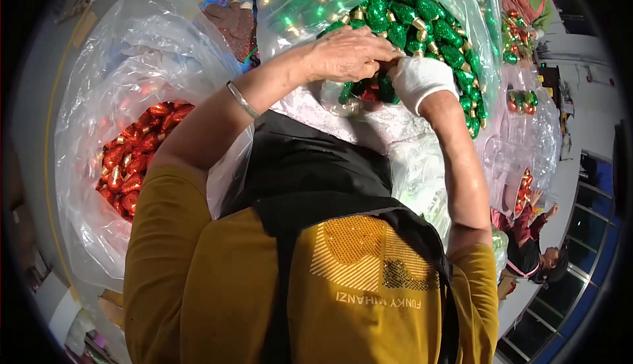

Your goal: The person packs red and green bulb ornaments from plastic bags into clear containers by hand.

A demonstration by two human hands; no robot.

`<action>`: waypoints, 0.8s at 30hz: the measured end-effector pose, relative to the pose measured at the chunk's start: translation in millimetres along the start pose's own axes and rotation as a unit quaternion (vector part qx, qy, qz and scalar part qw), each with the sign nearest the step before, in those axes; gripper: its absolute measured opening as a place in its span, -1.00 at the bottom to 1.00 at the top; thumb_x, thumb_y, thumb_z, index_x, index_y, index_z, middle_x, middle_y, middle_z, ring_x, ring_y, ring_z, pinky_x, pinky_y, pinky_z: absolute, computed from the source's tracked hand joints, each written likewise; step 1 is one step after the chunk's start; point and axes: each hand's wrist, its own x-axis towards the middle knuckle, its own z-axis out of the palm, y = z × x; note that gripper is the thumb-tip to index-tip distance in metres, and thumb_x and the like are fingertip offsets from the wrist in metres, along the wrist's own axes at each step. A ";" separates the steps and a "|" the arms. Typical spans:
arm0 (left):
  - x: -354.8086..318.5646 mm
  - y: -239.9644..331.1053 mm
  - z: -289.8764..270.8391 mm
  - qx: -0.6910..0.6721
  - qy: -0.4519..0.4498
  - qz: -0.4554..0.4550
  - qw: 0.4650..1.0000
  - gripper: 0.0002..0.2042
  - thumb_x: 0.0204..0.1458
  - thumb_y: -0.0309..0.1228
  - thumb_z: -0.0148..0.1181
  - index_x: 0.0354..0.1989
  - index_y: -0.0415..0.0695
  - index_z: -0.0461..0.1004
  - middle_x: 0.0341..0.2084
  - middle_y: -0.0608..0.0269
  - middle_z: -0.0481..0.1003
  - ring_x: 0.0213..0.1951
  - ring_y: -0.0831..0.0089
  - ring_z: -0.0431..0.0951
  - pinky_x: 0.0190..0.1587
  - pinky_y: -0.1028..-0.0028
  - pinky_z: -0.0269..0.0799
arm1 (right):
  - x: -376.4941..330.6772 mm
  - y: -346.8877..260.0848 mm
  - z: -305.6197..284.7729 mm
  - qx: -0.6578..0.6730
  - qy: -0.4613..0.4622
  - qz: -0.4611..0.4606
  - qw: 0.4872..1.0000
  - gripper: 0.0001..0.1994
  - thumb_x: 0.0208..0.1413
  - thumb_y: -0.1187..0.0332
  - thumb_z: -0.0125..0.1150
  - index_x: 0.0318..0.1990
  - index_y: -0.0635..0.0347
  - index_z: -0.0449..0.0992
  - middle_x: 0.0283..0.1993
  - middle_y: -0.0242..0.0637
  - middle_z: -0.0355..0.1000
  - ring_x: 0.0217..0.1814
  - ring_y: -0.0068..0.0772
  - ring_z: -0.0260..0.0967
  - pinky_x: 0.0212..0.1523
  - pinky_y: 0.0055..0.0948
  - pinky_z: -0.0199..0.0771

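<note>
My bare left hand [346,54], with a metal bangle [242,99] on the wrist, reaches over a heap of glittery green bulb-shaped ornaments [432,31] with gold caps. Its fingers are curled and meet my right hand [423,80], which wears a white glove and is closed as well. Anything pinched between the two hands is hidden behind the fingers. Just below them, a few green ornaments and a red one [371,91] show in a clear plastic holder [339,103]. The green heap lies in a large clear plastic bag [310,1].
To my left stands a clear plastic bag [86,140] with red glittery ornaments [132,159] inside. Clear plastic packs [527,133] lie along the right side of the table. Co-workers [537,1] sit at the far right and the right edge.
</note>
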 end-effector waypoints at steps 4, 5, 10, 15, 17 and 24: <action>2.0 0.1 3.1 0.026 -0.025 -0.014 0.999 -0.63 -0.03 -0.39 -0.02 0.00 -0.09 0.43 -0.21 0.28 0.44 -0.13 0.28 0.37 -0.02 0.35 0.29 | -8.6 6.2 -15.3 0.067 0.022 0.035 0.997 -0.72 0.12 0.20 -0.02 -0.32 0.22 0.52 -0.44 -0.04 0.50 -0.33 0.05 0.47 -0.27 -0.20 0.46; 1.8 -0.6 0.7 0.035 -0.047 -0.027 0.998 -0.66 -0.01 -0.38 -0.03 -0.03 -0.11 0.45 -0.23 0.27 0.44 -0.16 0.27 0.36 -0.03 0.34 0.29 | -10.9 9.2 -20.1 0.243 0.092 0.030 0.965 -0.74 0.12 0.22 -0.03 -0.31 0.22 0.50 -0.43 -0.06 0.48 -0.34 0.04 0.45 -0.26 -0.22 0.46; 7.9 17.6 -18.1 0.014 -0.092 -0.071 0.993 -0.76 0.00 -0.35 -0.04 -0.21 -0.08 0.50 -0.33 0.22 0.48 -0.21 0.20 0.38 -0.11 0.31 0.35 | -9.1 6.5 17.0 0.469 0.303 -0.099 0.824 -0.79 0.13 0.30 -0.02 -0.22 0.25 0.41 -0.36 -0.13 0.41 -0.35 -0.04 0.39 -0.24 -0.29 0.43; 4.0 5.1 -7.1 0.034 -0.108 -0.106 0.988 -0.78 0.06 -0.33 -0.04 -0.20 -0.08 0.50 -0.36 0.22 0.47 -0.24 0.19 0.37 -0.10 0.31 0.35 | -10.1 5.5 15.8 0.455 0.284 -0.162 0.828 -0.80 0.12 0.37 0.02 -0.13 0.25 0.32 -0.17 -0.07 0.37 -0.26 -0.12 0.39 -0.24 -0.30 0.42; 2.9 -1.6 -2.2 0.092 -0.120 -0.087 0.985 -0.75 0.07 -0.33 -0.03 -0.13 -0.04 0.49 -0.29 0.26 0.48 -0.24 0.18 0.36 -0.10 0.31 0.34 | -18.3 2.5 15.9 0.458 0.294 -0.146 0.826 -0.79 0.09 0.39 0.07 -0.14 0.25 0.34 -0.20 -0.09 0.38 -0.27 -0.13 0.40 -0.24 -0.30 0.42; 0.7 -0.4 7.9 0.009 0.007 -0.009 1.000 -0.68 0.11 -0.30 -0.03 0.03 -0.07 0.40 -0.12 0.12 0.44 -0.09 0.13 0.37 0.15 0.22 0.17 | -32.7 14.0 30.3 0.664 0.251 0.070 0.701 -0.77 -0.03 0.38 0.27 -0.22 0.21 0.42 -0.29 -0.18 0.45 -0.28 -0.20 0.42 -0.26 -0.35 0.44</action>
